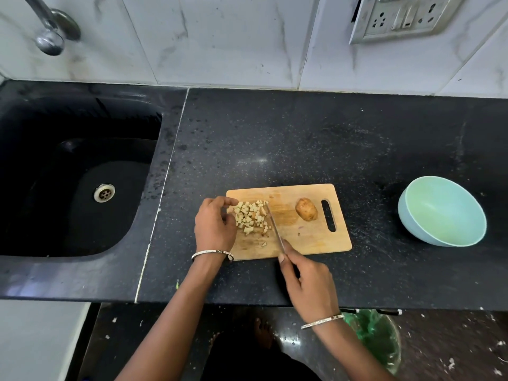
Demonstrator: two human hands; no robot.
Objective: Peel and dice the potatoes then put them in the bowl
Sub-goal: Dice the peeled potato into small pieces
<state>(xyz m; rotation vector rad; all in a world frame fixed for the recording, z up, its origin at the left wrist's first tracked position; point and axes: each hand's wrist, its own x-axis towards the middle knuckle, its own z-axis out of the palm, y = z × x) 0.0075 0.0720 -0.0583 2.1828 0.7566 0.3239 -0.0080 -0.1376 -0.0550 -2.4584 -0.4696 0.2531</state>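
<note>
Left hand (214,224) touching diced potato (251,217) on cutting board (310,237), right hand (308,279) holding knife (275,226)

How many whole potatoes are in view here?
1. The whole potato lies on the cutting board beside its handle slot, right of the diced pieces. None seems hidden.

Can't see knife (275,229) handle, buried in my right hand (308,281). Tap (50,37), socket panel (401,20) cut by top edge; sink (33,149) by left edge. Bin (376,339) half hidden under counter (330,138).
</note>
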